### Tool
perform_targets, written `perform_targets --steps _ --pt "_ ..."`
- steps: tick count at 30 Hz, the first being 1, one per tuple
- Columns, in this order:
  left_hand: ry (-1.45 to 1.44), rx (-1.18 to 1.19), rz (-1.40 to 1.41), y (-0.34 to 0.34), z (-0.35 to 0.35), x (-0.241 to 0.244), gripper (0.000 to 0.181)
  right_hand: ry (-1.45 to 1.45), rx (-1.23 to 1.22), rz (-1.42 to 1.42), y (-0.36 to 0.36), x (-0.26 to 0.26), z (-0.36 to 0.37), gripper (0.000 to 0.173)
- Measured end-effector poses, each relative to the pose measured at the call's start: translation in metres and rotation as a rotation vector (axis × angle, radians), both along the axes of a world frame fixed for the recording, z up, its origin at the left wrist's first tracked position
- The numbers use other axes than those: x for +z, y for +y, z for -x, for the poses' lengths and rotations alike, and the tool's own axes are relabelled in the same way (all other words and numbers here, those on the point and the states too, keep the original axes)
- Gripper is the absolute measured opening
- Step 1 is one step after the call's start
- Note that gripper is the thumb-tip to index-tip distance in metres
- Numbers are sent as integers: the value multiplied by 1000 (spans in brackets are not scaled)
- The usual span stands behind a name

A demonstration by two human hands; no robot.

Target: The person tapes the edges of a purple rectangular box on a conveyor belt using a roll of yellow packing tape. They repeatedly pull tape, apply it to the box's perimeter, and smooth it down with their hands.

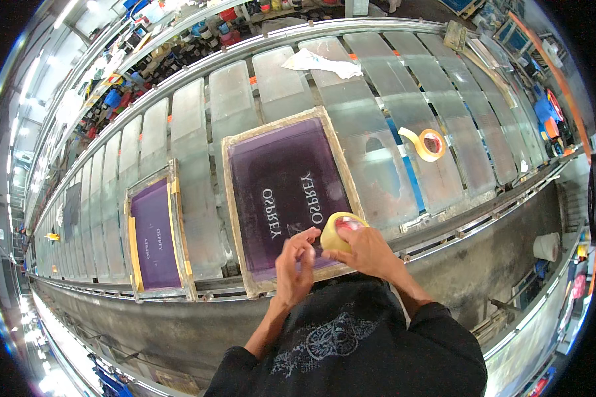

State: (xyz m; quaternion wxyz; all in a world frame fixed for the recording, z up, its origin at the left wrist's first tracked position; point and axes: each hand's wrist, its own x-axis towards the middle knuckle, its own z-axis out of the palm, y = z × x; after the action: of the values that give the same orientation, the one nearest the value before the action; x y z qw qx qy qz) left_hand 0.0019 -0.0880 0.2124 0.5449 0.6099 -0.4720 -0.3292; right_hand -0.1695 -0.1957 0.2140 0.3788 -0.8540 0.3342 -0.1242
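A large screen-printing frame [298,164] with purple mesh and mirrored lettering lies on the glass-like panels of a long table. Over its near right corner, my right hand [370,250] grips a wide roll of yellowish clear tape [334,240], the thumb inside the core. My left hand [296,265] is raised just left of the roll, above the frame's near edge, with its fingers curled and thumb and forefinger near each other; whether it pinches a tape end cannot be told. To the right, a roll of orange-yellow masking tape [439,145] lies with its end lifted.
A smaller purple screen frame [154,238], edged with yellow tape, lies to the left. A white cloth [323,64] rests near the far edge. The metal rail [427,250] runs along the near side. Containers [203,32] crowd a shelf beyond; a white bucket [546,247] stands at right.
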Motion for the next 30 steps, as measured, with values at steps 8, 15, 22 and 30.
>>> perform_targets --steps 8,15,22,30 --pt "229 -111 -232 -2 -30 55 16 -145 256 -389 -26 56 11 53" --pt "-116 40 -41 4 -39 119 9 -98 239 38 -62 103 37 48" --pt "-783 235 827 51 -66 163 28 -76 -32 1078 -47 246 71 51" --pt "-639 -144 1132 44 -56 199 17 -150 -39 1353 -29 275 90 47"
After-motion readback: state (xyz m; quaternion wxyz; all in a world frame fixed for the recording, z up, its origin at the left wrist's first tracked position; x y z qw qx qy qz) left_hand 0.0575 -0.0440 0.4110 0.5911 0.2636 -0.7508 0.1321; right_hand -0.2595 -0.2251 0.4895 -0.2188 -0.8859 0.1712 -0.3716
